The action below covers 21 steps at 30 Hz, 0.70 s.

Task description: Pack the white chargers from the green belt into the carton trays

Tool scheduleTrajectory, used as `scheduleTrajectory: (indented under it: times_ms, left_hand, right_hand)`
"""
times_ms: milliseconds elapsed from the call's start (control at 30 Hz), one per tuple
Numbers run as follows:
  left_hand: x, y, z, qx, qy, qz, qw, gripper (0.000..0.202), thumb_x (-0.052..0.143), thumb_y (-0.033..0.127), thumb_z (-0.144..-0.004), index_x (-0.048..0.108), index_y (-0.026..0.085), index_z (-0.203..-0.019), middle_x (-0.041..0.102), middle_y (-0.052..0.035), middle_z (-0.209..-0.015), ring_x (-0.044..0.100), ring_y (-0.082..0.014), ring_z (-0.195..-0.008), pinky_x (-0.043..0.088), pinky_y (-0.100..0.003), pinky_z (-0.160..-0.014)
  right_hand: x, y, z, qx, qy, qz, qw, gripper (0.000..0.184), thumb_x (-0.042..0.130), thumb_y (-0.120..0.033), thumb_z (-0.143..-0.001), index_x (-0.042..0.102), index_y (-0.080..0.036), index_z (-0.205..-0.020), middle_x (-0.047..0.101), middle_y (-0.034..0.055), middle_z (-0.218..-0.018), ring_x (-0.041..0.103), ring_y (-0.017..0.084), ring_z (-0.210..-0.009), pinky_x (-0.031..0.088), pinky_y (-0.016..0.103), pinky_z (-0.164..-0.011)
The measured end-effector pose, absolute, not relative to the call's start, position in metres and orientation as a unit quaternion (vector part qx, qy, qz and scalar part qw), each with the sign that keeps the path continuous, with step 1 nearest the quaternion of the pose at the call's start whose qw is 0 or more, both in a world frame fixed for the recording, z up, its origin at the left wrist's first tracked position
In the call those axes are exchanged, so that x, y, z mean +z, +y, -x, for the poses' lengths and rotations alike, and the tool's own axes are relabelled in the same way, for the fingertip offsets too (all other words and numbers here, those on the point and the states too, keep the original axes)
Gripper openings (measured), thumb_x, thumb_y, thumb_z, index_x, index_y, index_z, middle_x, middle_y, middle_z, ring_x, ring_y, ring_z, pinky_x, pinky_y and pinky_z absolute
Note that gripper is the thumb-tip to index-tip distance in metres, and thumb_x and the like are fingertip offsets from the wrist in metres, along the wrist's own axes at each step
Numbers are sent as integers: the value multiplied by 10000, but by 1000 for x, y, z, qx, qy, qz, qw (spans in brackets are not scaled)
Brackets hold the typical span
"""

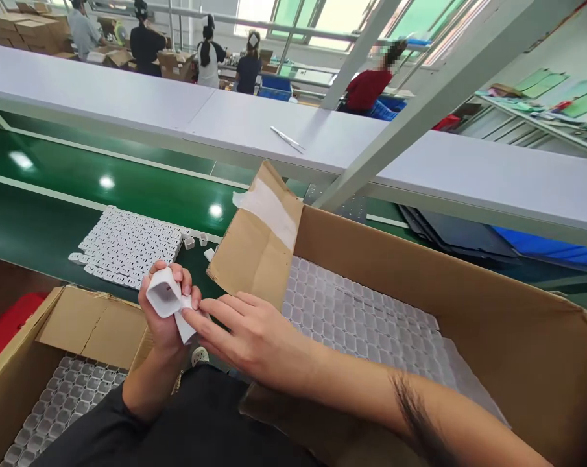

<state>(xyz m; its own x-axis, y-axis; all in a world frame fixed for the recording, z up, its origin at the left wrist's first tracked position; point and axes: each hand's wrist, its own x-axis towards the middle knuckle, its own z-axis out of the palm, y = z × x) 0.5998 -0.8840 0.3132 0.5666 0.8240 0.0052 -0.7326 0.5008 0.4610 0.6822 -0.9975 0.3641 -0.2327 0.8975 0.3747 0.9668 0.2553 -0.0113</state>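
My left hand [163,324] is closed round a small white hollow plastic shell [164,293], its open end facing me, with a white strip [186,327] hanging below it. My right hand [244,334] reaches across from the right, fingers stretched out, fingertips touching the strip beside the shell. Both hands hover between two open cardboard boxes, above the near edge of a green conveyor belt [54,214].
The right box [517,337] and the left box [25,370] each hold a clear blister tray of small cells. Rows of white parts [128,246] lie on the belt, with three loose ones [198,241] beside them. Beyond is a white shelf [176,110]; several people work at the back.
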Motion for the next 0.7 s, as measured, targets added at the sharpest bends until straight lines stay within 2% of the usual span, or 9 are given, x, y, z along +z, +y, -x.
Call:
scheduleTrajectory:
  times_ms: [100,200,267,400,500,600,700]
  left_hand:
    - [316,-888,-596,455,119,-207,858,247,641,452,-829,607,219,-905,502,18,-737,494,-105,-622,484,-187,-496]
    - [315,-896,-596,488,116,-221,837,270,642,479,-823,603,220,-887,506,19,-732,535,-128,-707,557,-268,-671]
    - [313,-903,-599,525,105,-245,808,285,644,495,-820,600,218,-868,507,21,-738,560,-135,-766,558,-295,-777]
    - [309,-919,-608,582,89,-301,750,282,618,502,-846,609,227,-906,585,-2,-912,606,-177,-1018,519,-302,-913]
    - [307,-924,-611,597,66,-356,716,317,564,570,-872,597,271,-974,629,-10,-1078,625,-219,-1063,525,-376,-916]
    - [304,-921,-612,617,58,-406,672,348,527,617,-879,572,297,-1009,641,-7,-1120,652,-226,-1003,542,-392,-846]
    - [306,-920,-621,684,57,-440,579,316,502,579,-903,549,279,-988,652,-2,-1121,664,-216,-982,540,-377,-821]
  right_hand:
    - [370,-1004,-688,-84,-781,592,179,233,409,-110,-1008,575,-101,-1171,623,61,-897,566,134,-726,423,268,-618]
    - [374,-1007,-694,-107,-731,623,256,217,383,-155,-1029,595,-116,-1053,586,18,-759,536,118,-635,394,249,-542]
    - [376,-1007,-697,-115,-686,649,308,199,395,-188,-1031,588,-140,-1044,585,4,-749,525,105,-610,387,233,-527]
    - [377,-1003,-701,-85,-654,661,359,157,428,-173,-1011,570,-175,-1077,618,5,-810,570,97,-657,448,202,-593]
    - [378,-1004,-701,-16,-641,645,415,143,502,-176,-988,550,-202,-1120,660,20,-923,631,105,-735,524,205,-667]
    - [379,-1011,-699,70,-626,607,484,270,587,-213,-961,473,-225,-1205,670,54,-1098,678,139,-902,584,250,-770]
    - [380,-1017,-697,53,-659,594,458,282,643,-247,-934,488,-215,-1168,602,120,-1290,621,198,-1137,572,302,-892]
